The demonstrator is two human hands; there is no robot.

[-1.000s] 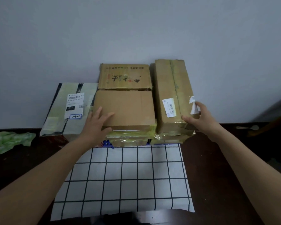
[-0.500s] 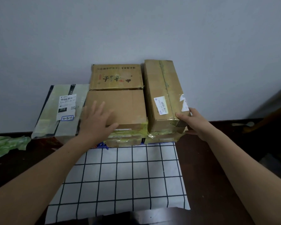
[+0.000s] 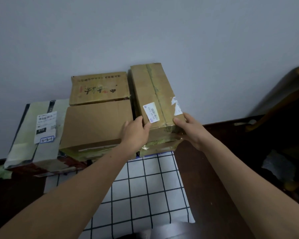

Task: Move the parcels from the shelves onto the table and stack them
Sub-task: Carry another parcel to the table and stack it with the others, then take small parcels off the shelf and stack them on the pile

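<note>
As they grip the long parcel (image 3: 155, 94), left hand (image 3: 135, 133), right hand (image 3: 191, 132), arms outstretched.

We record the long parcel (image 3: 141, 87) as brown cardboard with a yellow-green tape stripe (image 3: 156, 90) down its top and a white label (image 3: 150, 113) printed in black. The plain parcel (image 3: 93, 125) beside it is unmarked brown, and the printed parcel (image 3: 100, 87) behind carries dark characters and a small red mark. The flat parcel (image 3: 22, 149) is pale grey-green with black bands and a white sticker (image 3: 46, 125), the cloth (image 3: 145, 190) is white with a black grid on a dark brown surface (image 3: 205, 161), and the wall (image 3: 145, 31) is pale blue-grey.
</note>
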